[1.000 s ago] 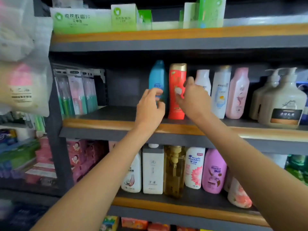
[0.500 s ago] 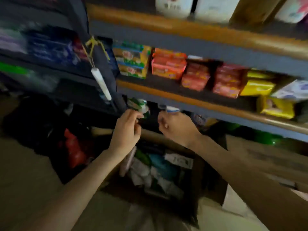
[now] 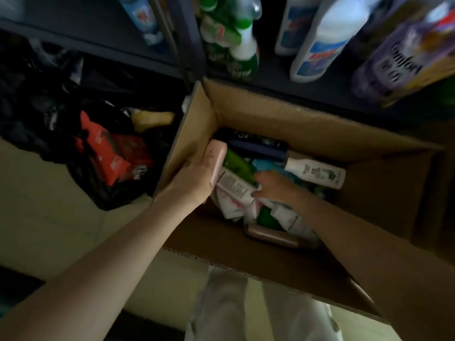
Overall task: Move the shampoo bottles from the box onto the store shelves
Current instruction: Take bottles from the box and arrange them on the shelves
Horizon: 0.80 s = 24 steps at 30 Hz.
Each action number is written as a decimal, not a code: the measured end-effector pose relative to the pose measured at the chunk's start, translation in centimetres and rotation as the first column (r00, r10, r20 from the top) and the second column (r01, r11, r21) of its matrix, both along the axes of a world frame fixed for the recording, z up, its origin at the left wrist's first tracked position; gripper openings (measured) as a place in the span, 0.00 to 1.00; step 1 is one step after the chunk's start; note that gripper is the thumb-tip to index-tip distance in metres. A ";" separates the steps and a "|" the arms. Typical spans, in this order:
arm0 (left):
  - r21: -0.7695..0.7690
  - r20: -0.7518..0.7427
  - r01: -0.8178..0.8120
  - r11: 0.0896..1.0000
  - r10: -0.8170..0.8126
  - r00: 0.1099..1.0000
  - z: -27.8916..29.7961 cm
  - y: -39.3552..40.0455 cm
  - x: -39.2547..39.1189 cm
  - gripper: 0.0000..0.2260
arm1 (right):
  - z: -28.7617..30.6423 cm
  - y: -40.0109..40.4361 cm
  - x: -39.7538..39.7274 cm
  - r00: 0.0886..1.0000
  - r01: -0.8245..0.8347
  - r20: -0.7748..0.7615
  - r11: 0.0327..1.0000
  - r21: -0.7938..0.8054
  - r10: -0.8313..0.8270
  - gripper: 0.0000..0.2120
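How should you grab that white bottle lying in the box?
The white bottle lies on its side on top of the pile in the box, cap toward the dark blue bottle. Probably best to come from above and wrap the hand round its middle, across the long body; that side is uncovered. The right hand is nearest.

Dim light, blurry. Pale floor (image 3: pixel 49 217) at left. Dark shelving unit (image 3: pixel 283 87) across the top, bottom shelf holding white bottles (image 3: pixel 327 40), a green bottle (image 3: pixel 234 45) and a purple pack (image 3: pixel 398 60) (label partly readable). Black bags (image 3: pixel 37 99) with a red package (image 3: pixel 108 153) sit on the floor left.
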<state>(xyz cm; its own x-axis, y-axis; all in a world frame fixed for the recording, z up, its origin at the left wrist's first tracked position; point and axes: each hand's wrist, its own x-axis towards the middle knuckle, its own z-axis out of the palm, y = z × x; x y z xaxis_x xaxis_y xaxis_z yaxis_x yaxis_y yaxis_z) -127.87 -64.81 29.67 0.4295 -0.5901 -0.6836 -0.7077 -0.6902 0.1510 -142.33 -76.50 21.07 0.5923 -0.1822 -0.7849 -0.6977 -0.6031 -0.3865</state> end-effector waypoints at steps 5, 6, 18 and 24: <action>0.012 0.024 -0.021 1.000 0.021 0.999 -4.8 0.3 -0.2 0.31 | -4.3 7.9 4.1 0.976 -0.126 -0.202 0.971 -0.202 0.084 0.42; -0.004 0.010 -0.034 0.999 0.034 0.999 -5.0 0.5 -0.3 0.30 | -4.2 8.5 4.5 0.974 -0.089 -0.223 0.972 -0.219 0.038 0.44; 0.207 -0.750 -0.793 0.572 0.613 0.247 -0.3 0.2 -1.5 0.18 | 10.3 -5.1 1.1 0.771 0.623 -0.493 0.321 0.713 -0.402 0.17; 0.396 -0.906 -0.861 0.321 0.290 -0.308 2.7 -1.8 -2.9 0.23 | 10.5 -3.5 -1.5 0.768 0.466 -0.464 -0.111 0.878 -0.442 0.31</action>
<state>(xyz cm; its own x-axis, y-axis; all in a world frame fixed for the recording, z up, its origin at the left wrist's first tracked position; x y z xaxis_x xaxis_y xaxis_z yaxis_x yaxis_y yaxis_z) -130.77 -66.59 32.32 0.0981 -0.6808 -0.7258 0.8733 -0.2909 0.3909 -143.81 -80.04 31.59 0.7144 0.4573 -0.5295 -0.6473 0.7193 -0.2521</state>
